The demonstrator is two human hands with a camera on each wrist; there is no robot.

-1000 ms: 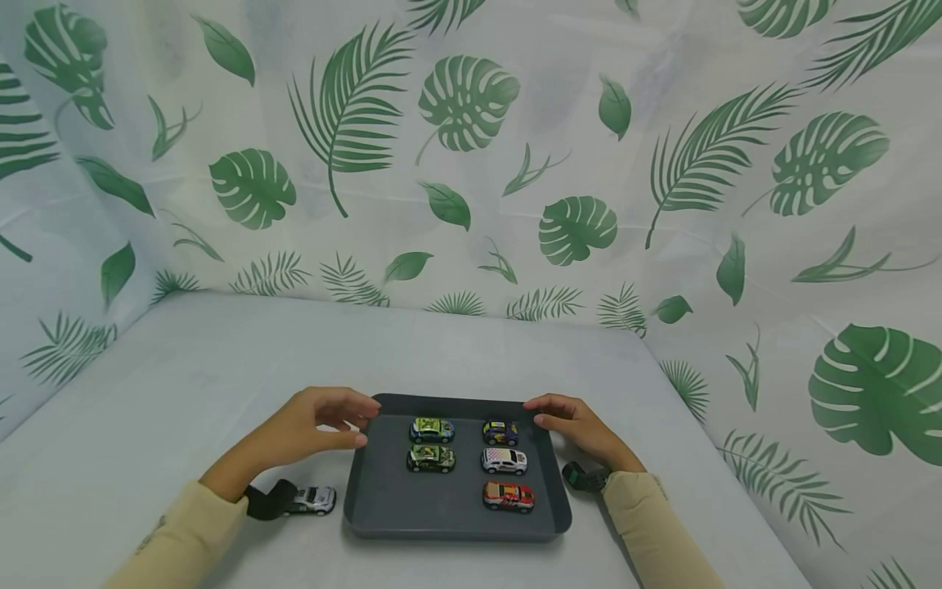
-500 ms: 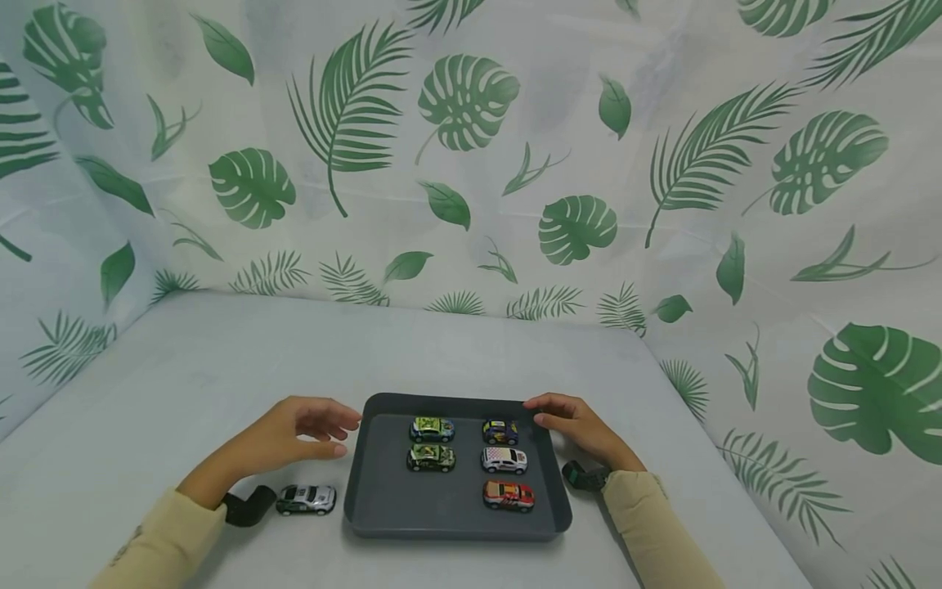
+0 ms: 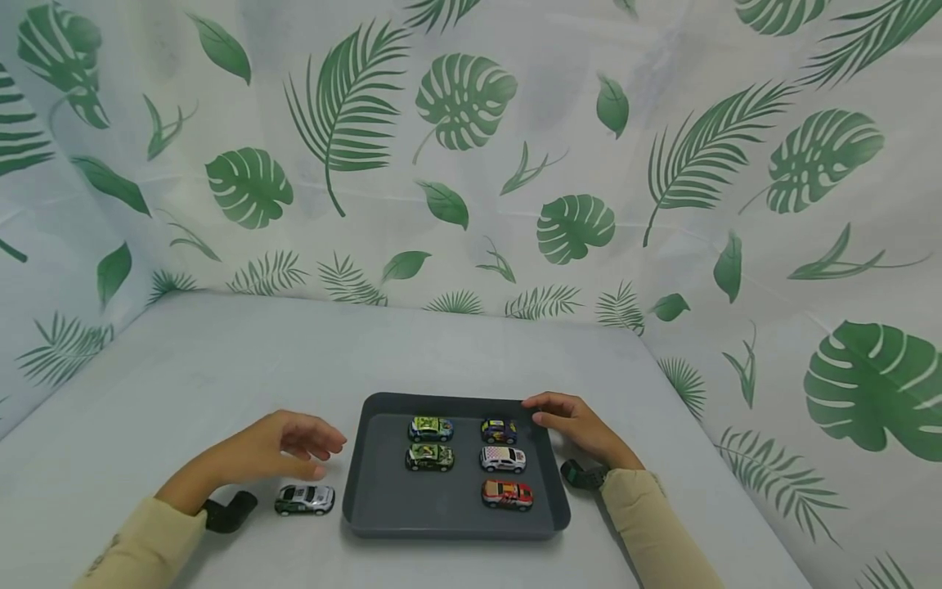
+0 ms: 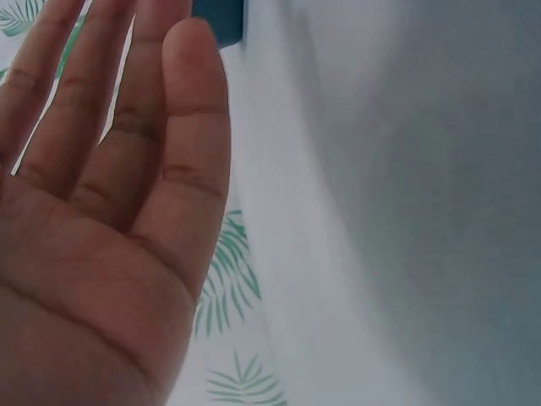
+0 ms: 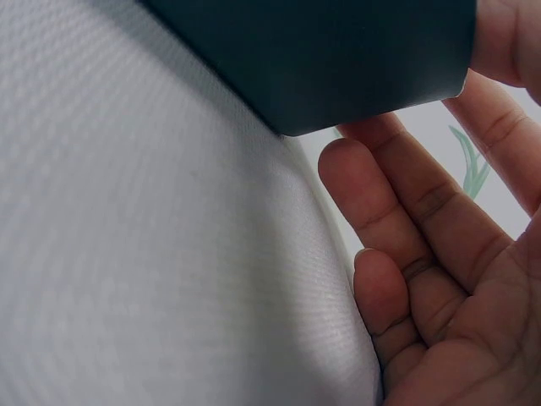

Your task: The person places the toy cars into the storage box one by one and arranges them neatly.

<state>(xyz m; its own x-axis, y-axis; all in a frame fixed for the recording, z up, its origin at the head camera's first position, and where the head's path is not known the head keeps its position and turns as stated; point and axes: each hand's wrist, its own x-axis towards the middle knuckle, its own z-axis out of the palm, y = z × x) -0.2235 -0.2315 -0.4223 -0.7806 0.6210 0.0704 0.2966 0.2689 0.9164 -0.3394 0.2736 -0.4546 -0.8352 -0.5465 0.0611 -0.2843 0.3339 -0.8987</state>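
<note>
A dark grey tray (image 3: 456,523) lies on the white tabletop, holding several toy cars. In its left column stand a yellow-blue car (image 3: 431,429) and a green camouflage car (image 3: 430,457). To the right are a dark blue car (image 3: 499,431), a white car (image 3: 504,459) and a red-orange car (image 3: 507,495). My right hand (image 3: 577,427) grips the tray's far right corner between thumb and fingers. My left hand (image 3: 275,450) holds nothing, fingers loosely extended, apart from the tray. Just below its thumb, a silver-and-black toy car (image 3: 305,500) sits on the table.
A white backdrop (image 3: 471,180) printed with green leaves hangs behind the table and at both sides. Black camera straps circle both wrists. White tabletop (image 3: 412,343) extends behind the tray.
My left hand has drawn away from the tray's left rim, moving left and toward me, uncovering the silver-and-black car. My right hand stays at the tray corner.
</note>
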